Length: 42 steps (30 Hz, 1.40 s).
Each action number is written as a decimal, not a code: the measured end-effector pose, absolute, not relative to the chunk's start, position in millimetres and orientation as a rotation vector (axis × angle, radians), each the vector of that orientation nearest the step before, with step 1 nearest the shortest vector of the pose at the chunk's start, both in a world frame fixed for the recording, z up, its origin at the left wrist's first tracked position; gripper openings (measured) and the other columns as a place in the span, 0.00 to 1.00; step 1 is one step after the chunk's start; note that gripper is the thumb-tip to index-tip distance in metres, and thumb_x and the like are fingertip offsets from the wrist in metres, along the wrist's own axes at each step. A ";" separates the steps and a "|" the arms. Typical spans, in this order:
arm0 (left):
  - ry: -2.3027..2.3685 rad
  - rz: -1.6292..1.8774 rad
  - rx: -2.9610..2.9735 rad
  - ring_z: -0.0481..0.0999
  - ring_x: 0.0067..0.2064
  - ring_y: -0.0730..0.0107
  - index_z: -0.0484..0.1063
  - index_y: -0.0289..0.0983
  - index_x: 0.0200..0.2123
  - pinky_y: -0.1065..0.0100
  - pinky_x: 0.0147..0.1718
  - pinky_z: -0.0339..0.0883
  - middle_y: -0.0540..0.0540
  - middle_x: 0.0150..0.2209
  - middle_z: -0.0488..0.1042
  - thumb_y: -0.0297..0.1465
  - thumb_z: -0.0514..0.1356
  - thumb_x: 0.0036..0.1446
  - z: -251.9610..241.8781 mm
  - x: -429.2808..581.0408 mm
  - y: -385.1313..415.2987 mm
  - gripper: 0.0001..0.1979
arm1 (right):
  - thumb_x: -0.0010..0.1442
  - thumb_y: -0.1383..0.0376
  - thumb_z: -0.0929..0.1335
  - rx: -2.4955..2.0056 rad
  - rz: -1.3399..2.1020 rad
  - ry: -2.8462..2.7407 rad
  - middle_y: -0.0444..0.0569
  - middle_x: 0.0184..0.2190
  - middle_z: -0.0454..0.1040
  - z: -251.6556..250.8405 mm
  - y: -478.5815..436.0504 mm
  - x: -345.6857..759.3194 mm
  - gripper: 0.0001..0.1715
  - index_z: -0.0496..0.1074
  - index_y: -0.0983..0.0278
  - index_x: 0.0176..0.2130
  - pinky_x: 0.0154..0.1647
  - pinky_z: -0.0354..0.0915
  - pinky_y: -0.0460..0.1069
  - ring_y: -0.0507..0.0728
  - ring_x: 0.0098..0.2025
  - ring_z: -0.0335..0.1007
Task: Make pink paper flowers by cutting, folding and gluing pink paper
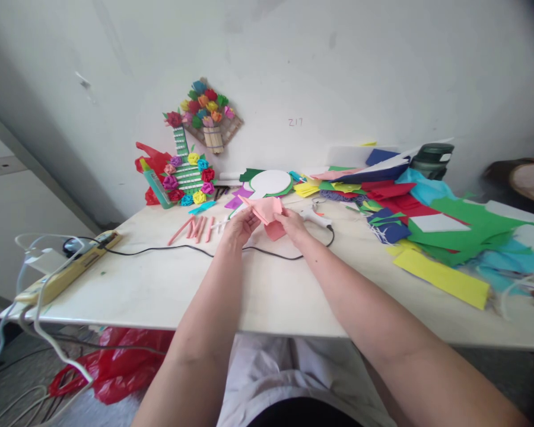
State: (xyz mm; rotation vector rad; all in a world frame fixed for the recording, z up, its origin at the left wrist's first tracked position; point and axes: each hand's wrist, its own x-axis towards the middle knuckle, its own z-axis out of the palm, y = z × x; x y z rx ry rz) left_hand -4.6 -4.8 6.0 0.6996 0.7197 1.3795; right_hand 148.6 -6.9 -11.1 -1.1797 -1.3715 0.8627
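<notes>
Between my two hands, above the middle of the white table, is a folded sheet of pink paper [267, 209]. My left hand [242, 226] grips its left side, fingers closed on it. The right side is pinched by my right hand [290, 224]. Part of the pink paper hangs down between the hands. Left of my left hand lie several rolled pink paper sticks [197, 228]. Just past my right hand rests a white glue gun [315, 217] with a black cord. White round cut-outs [270, 182] with green edging lie behind the paper.
Colourful sheets [454, 228] are heaped along the right. At the back left, a paper-flower guitar [189, 169] and a green glue bottle [155, 185] stand near the wall. A power strip [71, 270] with cables sits at the left edge. The black cord [160, 249] crosses the table [137, 296].
</notes>
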 end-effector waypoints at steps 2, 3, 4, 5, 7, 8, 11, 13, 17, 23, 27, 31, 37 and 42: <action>0.722 1.389 0.694 0.76 0.28 0.72 0.70 0.33 0.30 0.70 0.35 0.71 0.47 0.25 0.74 0.26 0.60 0.50 6.1 -4.3 -4.5 0.02 | 0.52 0.60 0.64 -1.238 0.813 -1.473 0.47 0.37 0.76 -9.4 -7.3 151.6 0.18 0.73 0.63 0.42 0.40 0.64 0.48 0.55 0.39 0.70; 0.729 1.393 0.688 0.75 0.28 0.72 0.70 0.33 0.30 0.70 0.35 0.71 0.47 0.25 0.75 0.26 0.60 0.50 6.2 -4.1 -4.4 0.02 | 0.53 0.59 0.63 -1.260 0.774 -1.528 0.47 0.36 0.76 -8.0 -7.7 152.9 0.18 0.73 0.62 0.42 0.40 0.63 0.48 0.55 0.39 0.70; 0.736 1.395 0.682 0.75 0.28 0.73 0.70 0.33 0.30 0.70 0.34 0.71 0.47 0.25 0.75 0.26 0.60 0.50 6.4 -4.1 -4.2 0.02 | 0.54 0.58 0.63 -1.294 0.723 -1.581 0.47 0.36 0.76 -6.2 -8.2 154.3 0.19 0.74 0.62 0.42 0.40 0.63 0.48 0.55 0.39 0.70; 0.741 1.395 0.678 0.75 0.27 0.73 0.70 0.34 0.30 0.71 0.33 0.71 0.47 0.25 0.75 0.26 0.60 0.50 6.5 -4.0 -4.0 0.02 | 0.55 0.55 0.63 -1.347 0.661 -1.628 0.47 0.35 0.77 -4.2 -8.8 155.6 0.19 0.74 0.62 0.41 0.40 0.63 0.48 0.56 0.39 0.70; 0.743 1.393 0.679 0.75 0.26 0.74 0.70 0.34 0.30 0.72 0.32 0.70 0.48 0.25 0.74 0.25 0.60 0.50 6.5 -4.0 -3.5 0.02 | 0.55 0.50 0.62 -1.488 0.531 -1.689 0.50 0.32 0.77 0.3 -10.5 158.0 0.23 0.76 0.62 0.38 0.39 0.62 0.48 0.58 0.38 0.71; 0.738 1.392 0.683 0.75 0.26 0.74 0.70 0.33 0.30 0.72 0.31 0.70 0.48 0.24 0.74 0.26 0.60 0.50 6.3 -3.9 -3.3 0.02 | 0.55 0.49 0.61 -1.552 0.481 -1.702 0.51 0.31 0.76 2.8 -11.7 159.2 0.25 0.76 0.63 0.35 0.38 0.62 0.49 0.59 0.38 0.71; 0.719 1.388 0.693 0.74 0.26 0.75 0.70 0.33 0.29 0.73 0.30 0.70 0.48 0.24 0.74 0.26 0.60 0.51 5.7 -3.2 -3.1 0.01 | 0.55 0.49 0.61 -1.635 0.436 -1.695 0.53 0.28 0.76 9.8 -15.9 162.6 0.25 0.76 0.63 0.30 0.35 0.62 0.48 0.60 0.36 0.71; 0.711 1.394 0.680 0.74 0.25 0.75 0.70 0.33 0.29 0.74 0.29 0.70 0.48 0.24 0.74 0.25 0.59 0.51 5.7 -2.4 -3.4 0.01 | 0.55 0.51 0.62 -1.635 0.449 -1.663 0.52 0.26 0.76 12.9 -17.7 165.0 0.22 0.76 0.63 0.29 0.33 0.62 0.48 0.59 0.36 0.71; 0.691 1.429 0.619 0.74 0.25 0.76 0.70 0.33 0.30 0.75 0.28 0.70 0.49 0.24 0.74 0.25 0.59 0.53 7.3 -1.7 -3.8 0.01 | 0.57 0.55 0.61 -1.615 0.496 -1.564 0.51 0.26 0.76 12.5 -14.9 171.1 0.20 0.76 0.64 0.28 0.33 0.62 0.46 0.56 0.35 0.71; 0.603 1.491 0.550 0.75 0.27 0.76 0.69 0.33 0.29 0.74 0.32 0.71 0.49 0.24 0.74 0.26 0.58 0.54 8.8 -3.8 -2.6 0.02 | 0.52 0.64 0.64 -1.656 0.382 -1.612 0.48 0.33 0.77 8.9 -9.2 179.1 0.12 0.75 0.62 0.34 0.37 0.62 0.46 0.55 0.37 0.71; 0.523 1.509 0.552 0.76 0.32 0.73 0.69 0.34 0.31 0.70 0.37 0.71 0.47 0.27 0.75 0.27 0.58 0.55 8.4 -4.6 -1.9 0.03 | 0.50 0.65 0.64 -1.750 0.363 -1.801 0.51 0.32 0.77 12.1 -14.6 178.7 0.12 0.76 0.63 0.33 0.36 0.62 0.47 0.58 0.37 0.71; 0.468 1.530 0.575 0.76 0.37 0.70 0.69 0.35 0.31 0.63 0.44 0.68 0.47 0.29 0.76 0.30 0.59 0.53 9.1 -4.9 -2.4 0.04 | 0.52 0.61 0.64 -1.737 0.273 -1.942 0.52 0.36 0.76 10.8 -18.4 170.4 0.15 0.75 0.61 0.38 0.36 0.62 0.49 0.60 0.38 0.71; 0.375 1.544 0.633 0.74 0.43 0.65 0.72 0.39 0.33 0.57 0.45 0.66 0.47 0.32 0.77 0.34 0.59 0.53 9.3 -7.7 -3.2 0.06 | 0.49 0.64 0.67 -1.617 0.067 -2.223 0.50 0.50 0.70 4.4 -22.7 154.5 0.28 0.66 0.57 0.51 0.43 0.63 0.54 0.63 0.49 0.66; 0.349 1.540 0.664 0.73 0.45 0.61 0.73 0.40 0.35 0.58 0.42 0.67 0.45 0.35 0.77 0.38 0.57 0.55 11.7 -8.3 -7.7 0.10 | 0.54 0.60 0.65 -1.431 -0.027 -2.395 0.48 0.54 0.65 7.4 -31.1 151.8 0.26 0.64 0.56 0.53 0.51 0.59 0.54 0.61 0.55 0.59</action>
